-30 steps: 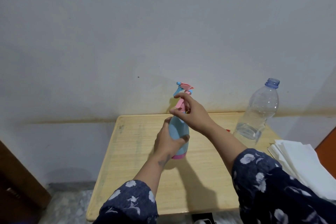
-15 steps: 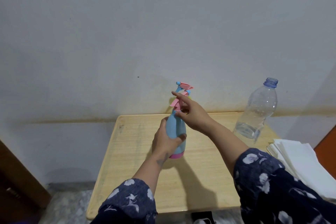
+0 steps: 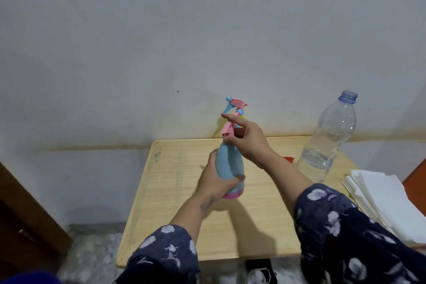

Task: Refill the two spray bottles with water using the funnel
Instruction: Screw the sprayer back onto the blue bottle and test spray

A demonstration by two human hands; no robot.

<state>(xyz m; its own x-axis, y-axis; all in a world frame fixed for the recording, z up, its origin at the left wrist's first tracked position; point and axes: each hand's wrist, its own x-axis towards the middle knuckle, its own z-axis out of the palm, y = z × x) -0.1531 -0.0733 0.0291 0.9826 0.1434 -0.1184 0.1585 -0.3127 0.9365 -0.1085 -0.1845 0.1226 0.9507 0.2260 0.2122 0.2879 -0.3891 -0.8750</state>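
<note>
Left hand (image 3: 214,182) is wrapped round the blue sprayer (image 3: 230,163) mid-table (image 3: 175,214) to steady it while the right hand (image 3: 247,138) pinches its pink collar, probably twisting the head on or off, water bottle (image 3: 327,143) waiting uncapped at 2 o'clock.

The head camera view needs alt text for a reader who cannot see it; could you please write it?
A person's left hand grips a blue plastic spray bottle over a pale wooden table while the right hand holds its pink trigger head. A clear, uncapped water bottle stands right.
</note>
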